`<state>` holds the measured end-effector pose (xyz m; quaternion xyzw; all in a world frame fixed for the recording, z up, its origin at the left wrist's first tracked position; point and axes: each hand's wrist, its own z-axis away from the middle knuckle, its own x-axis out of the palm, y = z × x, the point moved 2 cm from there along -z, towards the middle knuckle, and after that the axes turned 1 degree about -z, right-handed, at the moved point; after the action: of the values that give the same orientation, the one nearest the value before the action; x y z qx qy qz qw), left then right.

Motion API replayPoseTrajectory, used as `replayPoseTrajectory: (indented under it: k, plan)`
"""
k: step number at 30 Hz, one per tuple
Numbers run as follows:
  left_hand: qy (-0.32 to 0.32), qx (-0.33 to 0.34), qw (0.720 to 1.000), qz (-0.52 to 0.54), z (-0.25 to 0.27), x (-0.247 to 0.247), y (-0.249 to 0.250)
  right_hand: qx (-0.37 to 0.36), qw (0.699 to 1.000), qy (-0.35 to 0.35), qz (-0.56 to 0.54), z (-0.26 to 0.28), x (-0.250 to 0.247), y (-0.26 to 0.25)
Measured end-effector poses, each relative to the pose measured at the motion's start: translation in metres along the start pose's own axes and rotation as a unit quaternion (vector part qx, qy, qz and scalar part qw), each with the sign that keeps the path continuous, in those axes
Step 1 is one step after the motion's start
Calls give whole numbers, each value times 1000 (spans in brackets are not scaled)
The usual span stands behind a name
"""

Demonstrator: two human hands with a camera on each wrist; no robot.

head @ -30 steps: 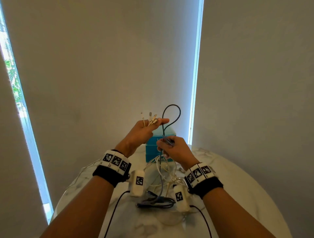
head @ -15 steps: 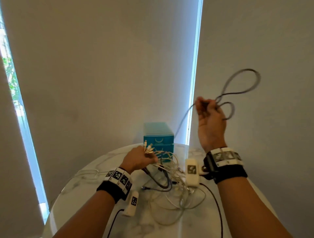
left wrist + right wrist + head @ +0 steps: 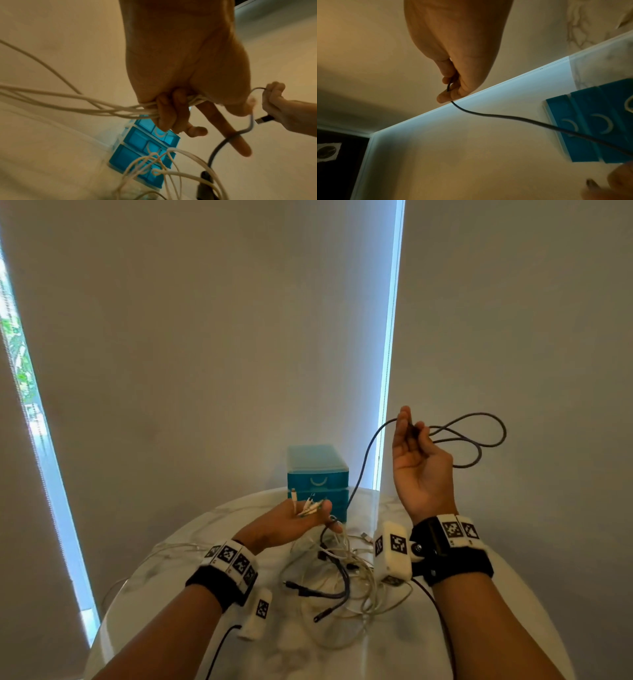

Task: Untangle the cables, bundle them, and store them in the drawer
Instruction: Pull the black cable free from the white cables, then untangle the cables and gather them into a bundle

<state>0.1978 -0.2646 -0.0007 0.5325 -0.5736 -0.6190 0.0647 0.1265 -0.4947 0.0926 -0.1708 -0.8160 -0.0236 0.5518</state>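
Head view, no readable writing spotted, dark cable (image 3: 472, 436) looped and held up by right hand (image 3: 419, 467), white cables (image 3: 310, 508) gripped in left hand (image 3: 291, 525), blue drawers (image 3: 318, 474) on marble table (image 3: 479, 628), plain blinds (image 3: 205, 337) behind

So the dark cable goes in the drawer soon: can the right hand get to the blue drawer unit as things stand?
Probably yes: nothing stands between the right hand and the drawer unit, but it grips the dark cable, whose other end trails into the tangle, so the handles look awkward.
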Motion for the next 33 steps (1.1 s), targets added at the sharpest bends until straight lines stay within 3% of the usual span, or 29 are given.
replayPoseTrajectory:
  k: [2, 4, 8, 13, 17, 21, 26, 28, 33]
  plan:
    - [-42, 17, 999, -10, 6, -4, -2, -4, 1000, 14, 4, -1, -11, -1]
    - [-39, 17, 999, -33, 7, -7, -5, -1, 999, 28, 20, -2, -20, -3]
    - [88, 5, 996, -20, -2, -21, -4, 39, 987, 68, 138, 3, -35, 7]
    - [224, 17, 974, 5, -11, -26, 1, 167, 915, 96, 354, 27, -89, 58]
    - [268, 34, 959, 80, -10, -19, 9, 167, 864, 51, 473, 42, -115, 79]
    - [244, 29, 959, 139, -10, -9, 5, 128, 815, 2, 566, 52, -120, 83]
    - [220, 18, 971, 94, -16, -1, -14, 78, 773, -17, 629, 49, -130, 84]
    - [186, 10, 981, 46, -17, 1, -20, 47, 774, -6, 632, 45, -134, 81]
    - [103, -24, 989, -104, -14, 7, -30, -31, 811, 84, 579, 41, -148, 68]
